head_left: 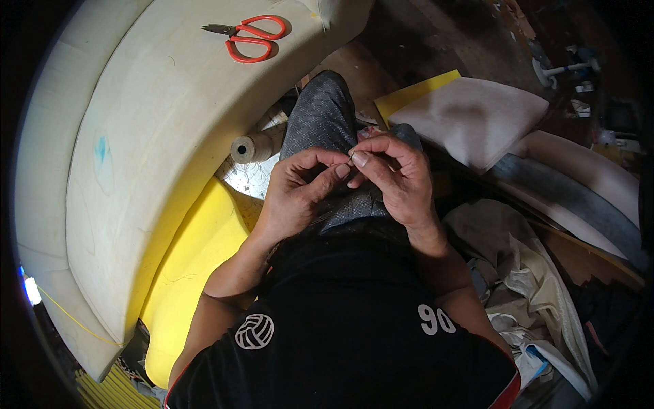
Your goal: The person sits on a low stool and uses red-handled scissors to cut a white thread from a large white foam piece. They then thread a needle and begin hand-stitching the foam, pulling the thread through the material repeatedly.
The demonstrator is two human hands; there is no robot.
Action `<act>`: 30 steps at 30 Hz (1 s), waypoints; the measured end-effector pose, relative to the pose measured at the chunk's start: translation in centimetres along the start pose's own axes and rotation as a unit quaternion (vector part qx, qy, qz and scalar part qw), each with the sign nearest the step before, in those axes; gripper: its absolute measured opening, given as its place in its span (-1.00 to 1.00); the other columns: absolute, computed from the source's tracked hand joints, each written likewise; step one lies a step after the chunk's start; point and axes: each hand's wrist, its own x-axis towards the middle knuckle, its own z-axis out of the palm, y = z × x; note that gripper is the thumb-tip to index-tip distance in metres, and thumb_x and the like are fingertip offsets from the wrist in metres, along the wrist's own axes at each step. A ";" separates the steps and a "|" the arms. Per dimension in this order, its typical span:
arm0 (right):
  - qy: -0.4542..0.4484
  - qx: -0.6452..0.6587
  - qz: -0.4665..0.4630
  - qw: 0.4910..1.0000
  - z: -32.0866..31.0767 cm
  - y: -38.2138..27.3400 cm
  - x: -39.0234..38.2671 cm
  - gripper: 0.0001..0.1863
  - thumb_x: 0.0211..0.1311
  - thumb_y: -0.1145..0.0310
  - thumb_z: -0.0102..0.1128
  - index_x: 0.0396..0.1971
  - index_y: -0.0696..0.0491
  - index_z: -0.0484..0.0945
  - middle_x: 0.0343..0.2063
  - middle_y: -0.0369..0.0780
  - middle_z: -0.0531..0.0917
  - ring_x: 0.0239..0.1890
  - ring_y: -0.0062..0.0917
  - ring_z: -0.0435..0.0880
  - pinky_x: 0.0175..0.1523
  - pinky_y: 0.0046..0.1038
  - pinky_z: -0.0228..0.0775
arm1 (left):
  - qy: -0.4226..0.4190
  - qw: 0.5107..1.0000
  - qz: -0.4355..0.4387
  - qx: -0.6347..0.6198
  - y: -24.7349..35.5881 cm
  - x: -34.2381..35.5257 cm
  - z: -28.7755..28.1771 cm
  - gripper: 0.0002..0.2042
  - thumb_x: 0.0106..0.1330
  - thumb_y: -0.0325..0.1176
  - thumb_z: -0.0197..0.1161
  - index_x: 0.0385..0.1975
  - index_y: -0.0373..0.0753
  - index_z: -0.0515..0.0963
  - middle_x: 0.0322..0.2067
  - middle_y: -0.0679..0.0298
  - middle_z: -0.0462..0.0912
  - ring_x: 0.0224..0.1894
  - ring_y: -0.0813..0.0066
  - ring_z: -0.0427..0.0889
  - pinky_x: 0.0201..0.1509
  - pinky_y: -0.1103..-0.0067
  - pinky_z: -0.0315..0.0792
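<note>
My left hand [302, 192] and my right hand [400, 183] meet over my lap, fingertips nearly touching. Both are pinched, and a tiny thin item [351, 157] shows at the right fingertips, too small to name. What the left fingertips hold, if anything, is unclear. Under them are my legs in grey patterned trousers [317, 109]. Left of my knee, a spool of beige thread [252, 148] lies on its side. Red-handled scissors [252, 49] rest on the long cream curved upholstered piece [129, 102] at upper left, with the blades pointing left.
Yellow foam [187, 259] lies beside the cream piece at my left. At right are a pale pad [463, 119] over a yellow sheet [419, 92], curved padded pieces [579, 177] and crumpled beige fabric [531, 293]. A cluttered dark floor [490, 41] shows beyond.
</note>
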 end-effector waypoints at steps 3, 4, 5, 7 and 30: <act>0.002 0.012 -0.009 1.000 0.0 0.1 0.0 -0.84 0.32 0.49 0.18 -0.19 0.25 0.56 -0.29 -0.19 0.62 -0.30 -0.63 0.67 -0.30 -0.60 0.64 | -0.002 1.000 0.005 0.004 0.1 0.0 0.0 -0.86 0.38 -0.49 0.19 -0.14 -0.36 0.59 -0.29 0.33 0.65 -0.23 0.70 0.56 -0.12 0.70 0.45; 0.003 0.018 -0.013 1.000 0.0 0.1 0.0 -0.85 0.32 0.49 0.17 -0.19 0.25 0.56 -0.29 -0.19 0.62 -0.31 -0.63 0.67 -0.31 -0.61 0.64 | -0.002 1.000 0.009 0.008 0.1 0.0 0.0 -0.86 0.38 -0.49 0.19 -0.14 -0.36 0.59 -0.29 0.33 0.65 -0.23 0.70 0.56 -0.12 0.70 0.45; 0.002 0.020 -0.015 1.000 0.0 0.1 0.0 -0.85 0.32 0.49 0.17 -0.19 0.25 0.56 -0.29 -0.19 0.62 -0.31 -0.63 0.67 -0.31 -0.60 0.64 | -0.001 1.000 0.013 0.012 0.0 0.0 0.0 -0.86 0.38 -0.49 0.19 -0.14 -0.36 0.59 -0.29 0.33 0.65 -0.23 0.70 0.56 -0.12 0.70 0.45; 0.001 0.024 -0.019 1.000 0.0 0.0 0.0 -0.85 0.32 0.49 0.16 -0.20 0.25 0.56 -0.29 -0.19 0.62 -0.32 -0.63 0.67 -0.32 -0.60 0.64 | 0.000 1.000 0.011 0.013 0.2 -0.1 0.1 -0.86 0.38 -0.49 0.19 -0.14 -0.35 0.59 -0.29 0.34 0.65 -0.24 0.71 0.56 -0.13 0.71 0.44; 0.008 -0.037 -0.016 0.999 0.2 0.0 0.0 -0.83 0.34 0.43 0.17 -0.20 0.23 0.58 -0.31 -0.21 0.63 -0.34 -0.66 0.66 -0.34 -0.64 0.61 | 0.011 1.000 -0.005 0.016 -0.2 0.0 -0.4 -0.88 0.36 -0.49 0.22 -0.18 -0.34 0.61 -0.35 0.40 0.63 -0.32 0.78 0.48 -0.24 0.76 0.36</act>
